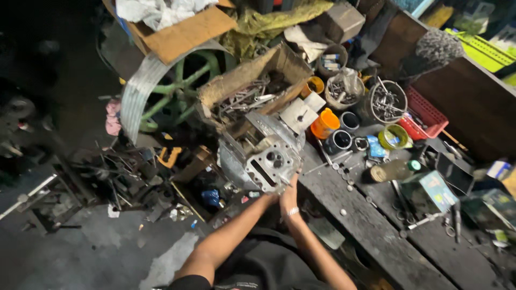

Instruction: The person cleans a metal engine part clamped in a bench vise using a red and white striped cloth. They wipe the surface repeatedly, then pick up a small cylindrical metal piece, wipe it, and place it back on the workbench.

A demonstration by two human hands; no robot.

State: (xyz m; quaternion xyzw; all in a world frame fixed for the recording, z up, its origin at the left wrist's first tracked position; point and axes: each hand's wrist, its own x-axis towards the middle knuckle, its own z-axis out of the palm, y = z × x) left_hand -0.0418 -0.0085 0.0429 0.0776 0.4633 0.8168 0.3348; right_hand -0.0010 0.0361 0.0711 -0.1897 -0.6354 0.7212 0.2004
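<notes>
Both hands meet at the near underside of a grey metal engine block [262,153], which sits at the left edge of the dark wooden counter [371,225] and juts out past it. The right hand [289,198], with a pale band at the wrist, presses up against the block's lower edge with its fingers spread on the metal. The left hand [269,194] is mostly hidden beneath the block and behind the right hand, so whether it grips the block cannot be told; the two hands lie close together. The block's face with round openings tilts toward the camera. Just behind the block stands a worn cardboard box [252,88] full of metal tools. To the right of the block on the counter are an orange cup [324,124], two dark round tins [344,131], a yellow-green tin [394,136] and a wire basket of bolts [388,101], with a red plastic basket [427,114] at the far edge. Loose washers and small bolts are scattered across the planks. Left of the counter, a large green wheel with a metal rim [161,88] leans above a heap of scrap metal [107,177] on the floor.
</notes>
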